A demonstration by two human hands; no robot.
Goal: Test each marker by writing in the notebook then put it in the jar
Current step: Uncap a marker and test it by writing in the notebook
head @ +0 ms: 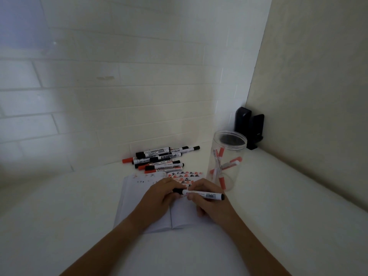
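Right grip: the right hand [209,198] has fingers curled round the barrel of the black marker [201,194], which lies level over the notebook, tail end pointing to 3 o'clock.
Left grip: the left hand [159,194] pinches the black cap end of the same marker, at its 9 o'clock end; whether the cap is seated or partly drawn off cannot be told.
Step, as judged: cap being pulled for a test, or pushed home after one; the frame does not settle which.
Notebook [147,214]: open on the counter [278,206] under both hands; red and black test marks fill the top of the right page, at 12 o'clock of the hands.
Jar [227,162]: clear, open-topped, upright at 1 o'clock of the hands, just beside the notebook; red markers inside.
Untested pile [159,158]: black and red markers at 12 o'clock, touching the notebook's far edge.
Risk 1: the cap coming away with a jerk, sending an elbow or the marker tail into the jar and tipping it.
Risk 2: an exposed tip brushing fingers or smearing fresh marks on the page.
Risk 3: a loose cap rolling into the pile.
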